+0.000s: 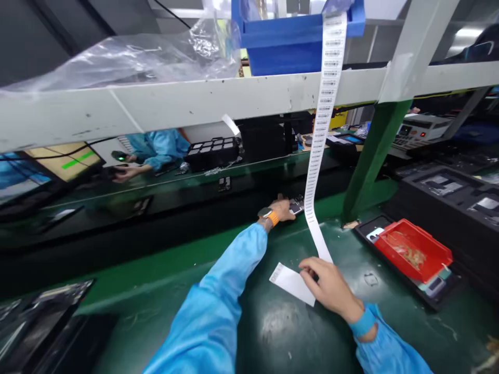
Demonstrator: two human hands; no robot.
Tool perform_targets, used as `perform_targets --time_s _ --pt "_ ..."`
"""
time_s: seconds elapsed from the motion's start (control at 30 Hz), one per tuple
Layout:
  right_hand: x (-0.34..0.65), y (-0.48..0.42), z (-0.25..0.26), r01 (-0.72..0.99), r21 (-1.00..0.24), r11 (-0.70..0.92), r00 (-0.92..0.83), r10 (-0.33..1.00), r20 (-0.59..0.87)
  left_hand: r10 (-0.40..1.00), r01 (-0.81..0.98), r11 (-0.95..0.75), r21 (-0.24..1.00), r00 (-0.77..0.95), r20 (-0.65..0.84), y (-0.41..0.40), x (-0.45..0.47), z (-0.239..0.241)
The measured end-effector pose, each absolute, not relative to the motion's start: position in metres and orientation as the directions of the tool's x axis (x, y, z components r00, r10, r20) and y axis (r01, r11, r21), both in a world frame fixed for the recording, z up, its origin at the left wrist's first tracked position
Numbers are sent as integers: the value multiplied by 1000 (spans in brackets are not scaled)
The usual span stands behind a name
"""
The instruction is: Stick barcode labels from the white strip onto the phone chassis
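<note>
My left hand [279, 209], an orange-banded watch on its wrist, reaches out to the dark conveyor belt. Its fingers close on a small phone part [297, 205], silver and black, partly covered by the hand. A long white strip of barcode labels [320, 119] hangs from the blue bin above down to my right hand [331, 285]. That hand is curled over the lower end of the strip, fingers bent. White label paper [293, 283] with print at its far end lies on the green bench, left of the right hand; the hand hides whether it joins the strip.
A red bin [415, 249] with tan bits sits on a black tray at right, beside black foam trays [448, 192]. A white shelf beam [175, 106] crosses overhead, holding the blue bin [286, 49]. Across the belt, a co-worker's hand [130, 172] shows. Dark trays [42, 322] lie lower left.
</note>
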State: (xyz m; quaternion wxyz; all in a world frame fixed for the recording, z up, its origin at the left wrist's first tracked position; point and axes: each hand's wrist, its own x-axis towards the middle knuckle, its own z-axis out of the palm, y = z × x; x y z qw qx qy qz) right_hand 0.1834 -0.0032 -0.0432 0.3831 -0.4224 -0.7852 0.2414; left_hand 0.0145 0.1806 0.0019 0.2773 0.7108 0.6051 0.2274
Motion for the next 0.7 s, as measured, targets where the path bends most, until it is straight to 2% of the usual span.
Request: perform_targets --time_s 0.1,0.13,0.2,0.23,0.33,0.4,0.47,0.53,0.63,0.7 --pt "172 -2 -53 280 -895 347 -91 938 336 988 740 -147 656 138 67 102 -6 -8" --pt "165 -1 -56 184 -939 291 -29 956 290 982 689 -187 700 122 142 73 -7 -13" --pt "151 0 -62 49 -974 223 14 974 224 971 608 -232 759 103 215 23 -6 -22" --pt "144 1 -64 35 -977 211 12 977 211 971 597 -225 770 73 227 3 -5 -25" --pt "131 2 -65 112 -973 204 29 978 208 980 479 -198 855 88 178 -29 -11 -25" --pt "129 1 -62 127 -978 168 -4 986 169 975 270 -132 954 211 75 -34 -23 -25" --pt "128 -2 -58 125 -986 114 -75 992 105 949 75 2 997 315 -26 -35 -33 -29" --pt "127 -6 -55 172 -979 111 -135 987 88 968 9 55 998 247 -55 -34 -37 -34" --pt "125 -16 -56 250 -945 212 -167 971 173 1000 -48 21 999 15 -20 -32 -30 -40" --pt "126 -22 -57 264 -923 281 -131 958 255 995 -252 90 964 -20 -99 -30 -24 -40"
